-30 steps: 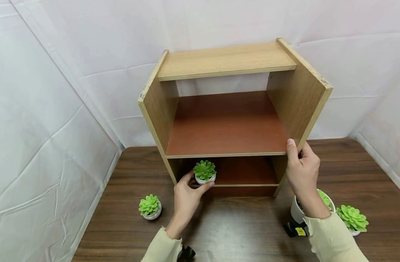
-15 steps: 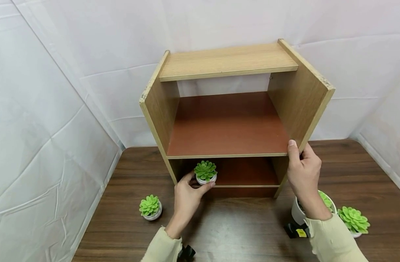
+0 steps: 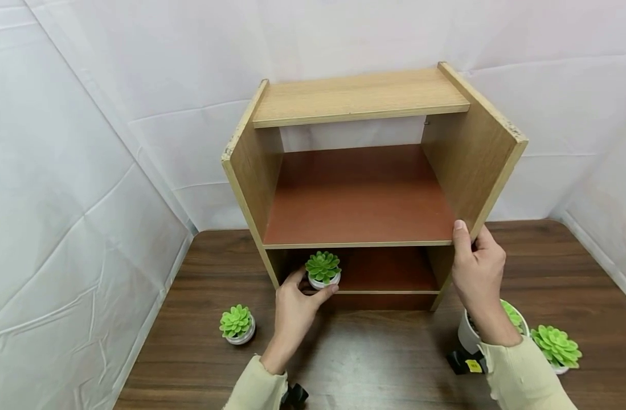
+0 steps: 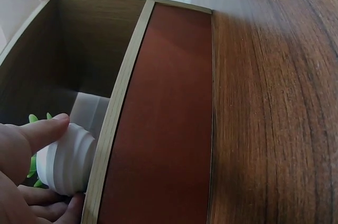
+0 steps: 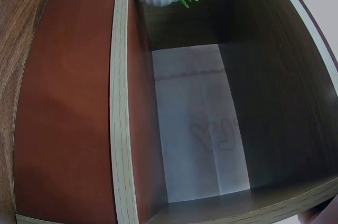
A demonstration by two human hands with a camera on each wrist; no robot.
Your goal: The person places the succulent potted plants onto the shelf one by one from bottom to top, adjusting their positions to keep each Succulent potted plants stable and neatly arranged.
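A small green succulent in a white ribbed pot (image 3: 323,269) is at the front left of the wooden shelf unit's lower compartment. My left hand (image 3: 294,312) grips its pot, thumb on the near side and fingers around the left. In the left wrist view, the white pot (image 4: 71,159) lies between thumb and fingers, close to the lower board's front edge. The shelf unit (image 3: 361,219) has pale wood sides and reddish-brown shelves. My right hand (image 3: 478,279) holds the front edge of its right side panel, thumb inside and fingers outside.
Another potted succulent (image 3: 237,324) stands on the dark wood table (image 3: 374,364) at left. At right, a larger white pot (image 3: 467,335) with greenery is partly hidden by my right forearm, beside a further succulent (image 3: 556,346). White cloth (image 3: 113,142) hangs behind and beside the table.
Both hands keep their hold on the pot and side panel. The whole head view has shifted very slightly; nothing else visibly moves.
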